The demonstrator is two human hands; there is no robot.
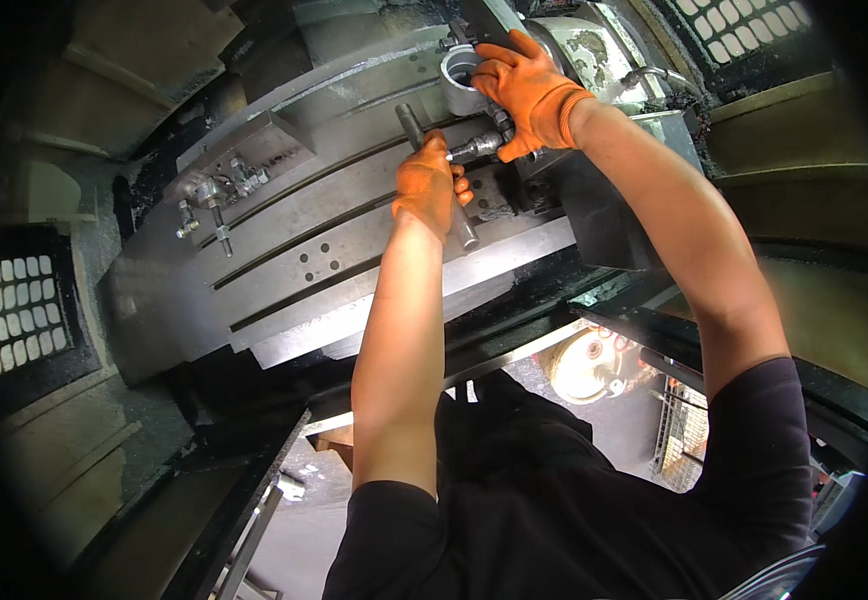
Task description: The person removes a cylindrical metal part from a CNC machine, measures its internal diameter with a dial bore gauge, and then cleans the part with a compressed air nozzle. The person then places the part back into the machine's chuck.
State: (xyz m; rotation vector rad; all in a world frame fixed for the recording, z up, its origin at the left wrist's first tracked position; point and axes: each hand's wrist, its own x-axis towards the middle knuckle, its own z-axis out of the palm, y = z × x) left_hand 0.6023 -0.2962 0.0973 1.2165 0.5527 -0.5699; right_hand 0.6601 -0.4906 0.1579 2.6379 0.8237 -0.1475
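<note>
My left hand [426,187], in an orange work glove, is wrapped round the bar of a T-handle socket wrench [467,232]. The bar slants across the grip, its ends showing above and below the fist. From the bar, the wrench's socket end [480,148] points right toward the fixture. My right hand [529,92], gloved alike, has its fingers over the rim of a grey metal part with a round bore [461,90]. Its thumb reaches down beside the socket. Just where the socket meets the fastener is hidden by the right hand.
Beneath both hands lies a slotted machine table [354,225]. A bracket with bolts and fittings [224,192] stands at its left. To the right of the fixture is a round metal housing [594,55] with a hose nozzle [644,75]. A metal sill [529,348] runs in front of me.
</note>
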